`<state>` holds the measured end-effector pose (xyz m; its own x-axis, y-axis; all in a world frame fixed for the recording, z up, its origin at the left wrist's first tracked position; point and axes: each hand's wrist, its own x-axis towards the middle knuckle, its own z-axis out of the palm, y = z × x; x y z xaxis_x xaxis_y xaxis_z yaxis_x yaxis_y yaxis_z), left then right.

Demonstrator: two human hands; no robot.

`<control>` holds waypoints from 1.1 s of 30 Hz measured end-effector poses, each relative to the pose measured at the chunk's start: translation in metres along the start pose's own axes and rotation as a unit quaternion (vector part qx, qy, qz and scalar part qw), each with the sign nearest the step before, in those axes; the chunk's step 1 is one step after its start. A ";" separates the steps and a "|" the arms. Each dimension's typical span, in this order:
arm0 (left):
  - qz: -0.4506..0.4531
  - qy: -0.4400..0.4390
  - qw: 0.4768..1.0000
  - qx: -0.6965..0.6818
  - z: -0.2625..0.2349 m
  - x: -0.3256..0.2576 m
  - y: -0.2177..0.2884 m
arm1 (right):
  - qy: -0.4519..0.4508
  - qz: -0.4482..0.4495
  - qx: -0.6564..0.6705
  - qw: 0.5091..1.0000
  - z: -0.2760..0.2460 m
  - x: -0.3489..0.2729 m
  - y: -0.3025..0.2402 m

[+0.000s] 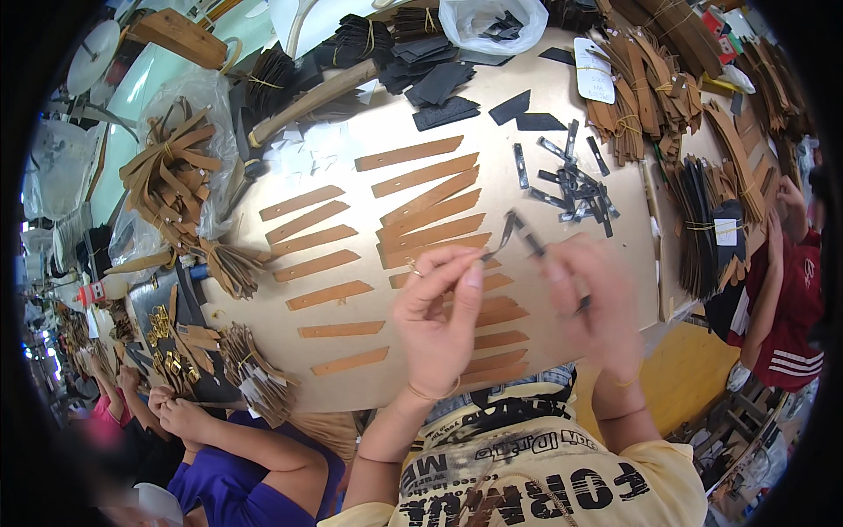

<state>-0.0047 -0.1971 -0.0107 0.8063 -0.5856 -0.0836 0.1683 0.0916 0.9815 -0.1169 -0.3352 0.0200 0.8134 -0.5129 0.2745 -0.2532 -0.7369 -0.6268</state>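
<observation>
Left grip: a thin black strip [506, 235] is pinched by the left hand [437, 309], above the surface [628, 255].
Right grip: a slim dark piece [529, 236] is clasped by the right hand [590, 294]; through motion blur, whether it is part of that strip cannot be told.
Brown strips [329, 296]: laid out in two columns, some overlapped; this step appears done.
Small black pieces [575, 186]: scattered in a loose pile, apparently left to be handled.
Held strip: judged unfinished.
</observation>
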 end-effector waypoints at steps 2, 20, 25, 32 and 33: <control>-0.002 0.033 0.999 -0.040 -0.004 0.003 -0.002 | 0.034 0.064 -0.041 0.997 -0.008 0.001 0.013; 0.183 -0.018 0.968 0.171 0.015 -0.007 -0.003 | -0.021 0.007 0.061 0.998 0.005 -0.002 -0.020; 0.156 -0.014 0.974 0.165 0.014 -0.006 -0.001 | -0.027 -0.010 0.048 0.998 0.008 -0.005 -0.018; 0.192 -0.028 0.963 0.189 0.012 -0.005 -0.003 | -0.007 -0.011 0.052 0.999 0.008 -0.003 -0.019; 0.194 -0.030 0.962 0.191 0.012 -0.005 -0.003 | -0.005 -0.013 0.049 0.999 0.008 -0.002 -0.019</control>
<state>-0.0167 -0.2042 -0.0114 0.7301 -0.6134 0.3012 -0.3687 0.0175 0.9294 -0.1094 -0.3170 0.0257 0.8238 -0.4901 0.2851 -0.1797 -0.7026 -0.6886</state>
